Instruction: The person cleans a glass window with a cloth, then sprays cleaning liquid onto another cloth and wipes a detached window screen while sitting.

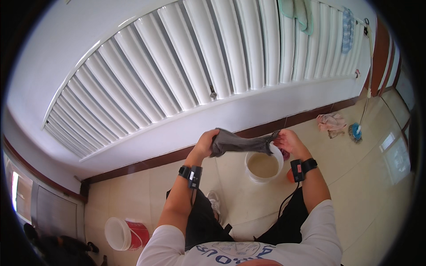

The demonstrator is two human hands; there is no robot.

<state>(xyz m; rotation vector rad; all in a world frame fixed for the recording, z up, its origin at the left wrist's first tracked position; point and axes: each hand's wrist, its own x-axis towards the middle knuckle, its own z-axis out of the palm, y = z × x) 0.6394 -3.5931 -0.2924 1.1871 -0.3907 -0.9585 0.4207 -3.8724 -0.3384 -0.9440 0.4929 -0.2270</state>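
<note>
A dark grey cloth [239, 143] is stretched between my two hands in front of the wall. Its left end is gripped by my left hand [207, 143]. With my right hand [289, 142] I pinch the striped right end by its edge. Below the cloth's right part stands a white bucket [256, 178] on the floor, holding cloudy brownish water [263, 165]. The right end of the cloth hangs over the bucket's rim. Part of a reddish object [285, 154] shows behind the bucket, and an orange one [291, 175] is partly hidden by my right forearm.
A white slatted radiator [199, 60] spans the wall, with a green-edged cloth [298, 15] and a blue cloth [347, 30] hung on it. At right are a pink cloth [331, 122] and a blue-headed mop [356, 131]. A red-and-white bucket [136, 235] lies tipped at lower left.
</note>
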